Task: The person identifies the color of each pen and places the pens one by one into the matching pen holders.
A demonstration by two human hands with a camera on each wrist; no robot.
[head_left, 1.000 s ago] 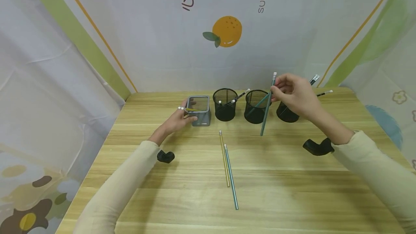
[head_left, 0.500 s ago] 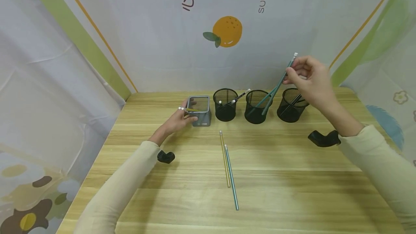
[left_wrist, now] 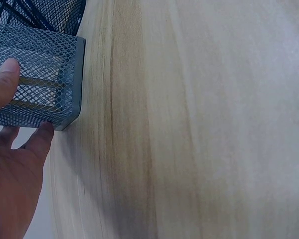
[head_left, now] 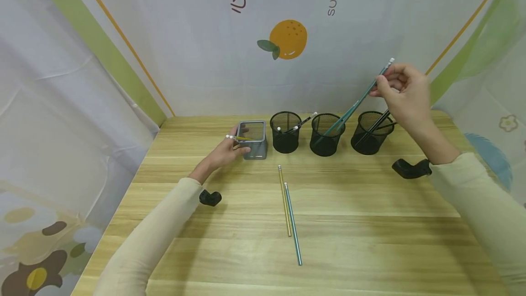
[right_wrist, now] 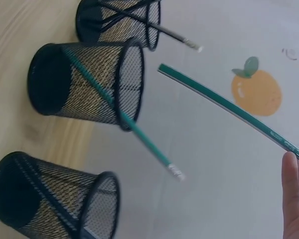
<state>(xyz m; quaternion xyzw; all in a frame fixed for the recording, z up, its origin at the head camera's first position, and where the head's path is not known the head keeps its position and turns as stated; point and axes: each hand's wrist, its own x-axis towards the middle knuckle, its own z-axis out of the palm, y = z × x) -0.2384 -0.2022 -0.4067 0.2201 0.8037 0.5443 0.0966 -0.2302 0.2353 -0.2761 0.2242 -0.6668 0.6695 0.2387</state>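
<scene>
My left hand [head_left: 223, 153] grips the grey square mesh pen holder [head_left: 255, 150], thumb on one side and fingers at another. Two gold pencils lean in it, white erasers past the rim. With fingertips and thumb, my right hand [head_left: 411, 92] pinches a green pencil [head_left: 367, 90] near its eraser end. This pencil slants down towards the mouth of a round black mesh pen holder [head_left: 323, 146]; in the right wrist view its lower end shows outside the rim. Another green pencil [right_wrist: 148, 143] leans inside that holder.
A round black holder [head_left: 285, 141] on the left and another [head_left: 366, 146] on the right contain black pencils. A gold pencil [head_left: 284, 201] and a teal pencil [head_left: 293, 225] lie on the wooden table [head_left: 349, 241]. A printed curtain [head_left: 197, 58] hangs behind.
My right hand has moved right and upward with the green pencil, tilting it so its lower end points down-left at the holder. My left hand stays on the grey holder.
</scene>
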